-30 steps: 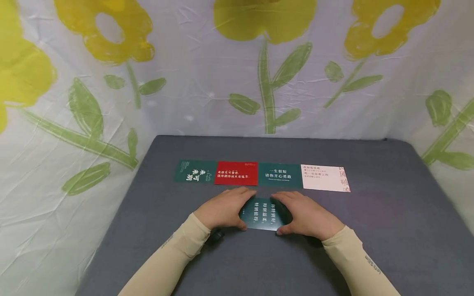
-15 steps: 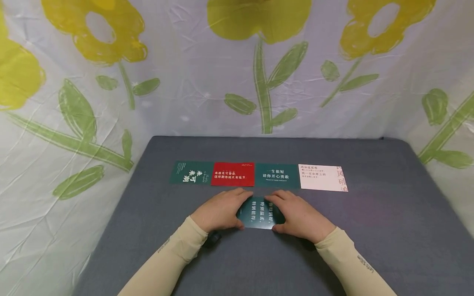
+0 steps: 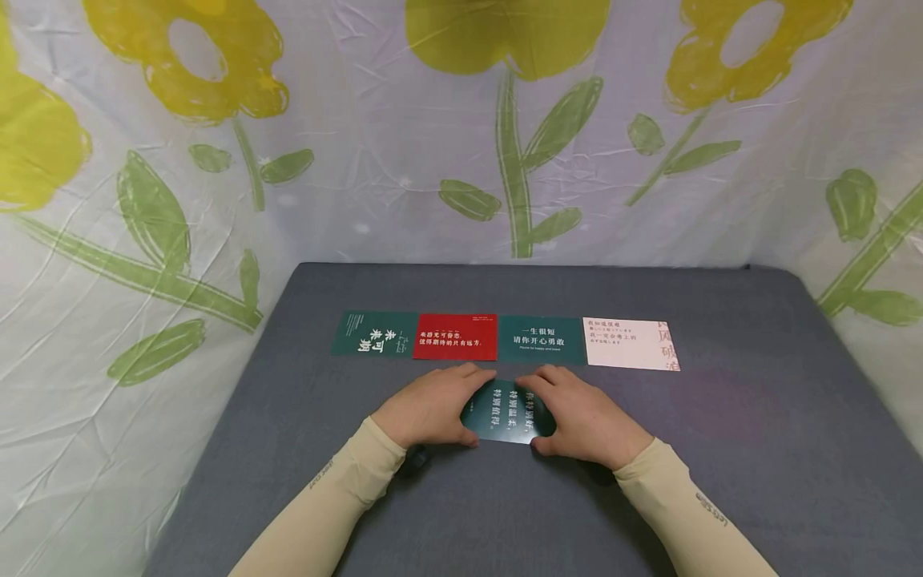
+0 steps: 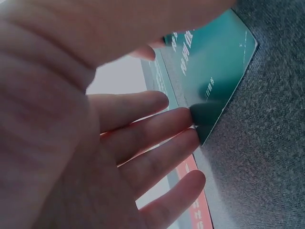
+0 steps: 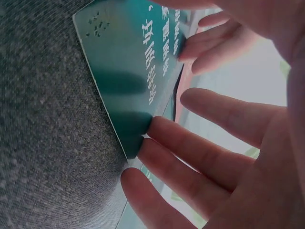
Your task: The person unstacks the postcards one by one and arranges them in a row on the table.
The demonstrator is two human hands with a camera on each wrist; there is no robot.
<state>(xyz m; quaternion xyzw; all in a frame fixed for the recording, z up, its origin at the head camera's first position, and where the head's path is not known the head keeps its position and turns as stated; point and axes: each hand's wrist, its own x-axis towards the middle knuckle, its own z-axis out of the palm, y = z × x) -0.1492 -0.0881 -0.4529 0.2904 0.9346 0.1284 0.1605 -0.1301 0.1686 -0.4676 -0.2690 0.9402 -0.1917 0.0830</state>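
A dark green card with white vertical characters lies on the grey table between both hands in the head view. My left hand holds its left end, thumb at the near edge and fingers at the far edge. My right hand grips the right end the same way. In the left wrist view, fingertips touch the card close to a corner, the little finger standing apart from it. Two fingertips meet the edge of the card in the right wrist view.
Behind the hands runs a side-by-side row: a green card, a red card, another green card and a pale pink card. A flower-printed curtain surrounds the table at the back and sides.
Over the last second my right hand has shifted slightly inward along the card. The head view has shifted a little; the row of cards stays as it was.
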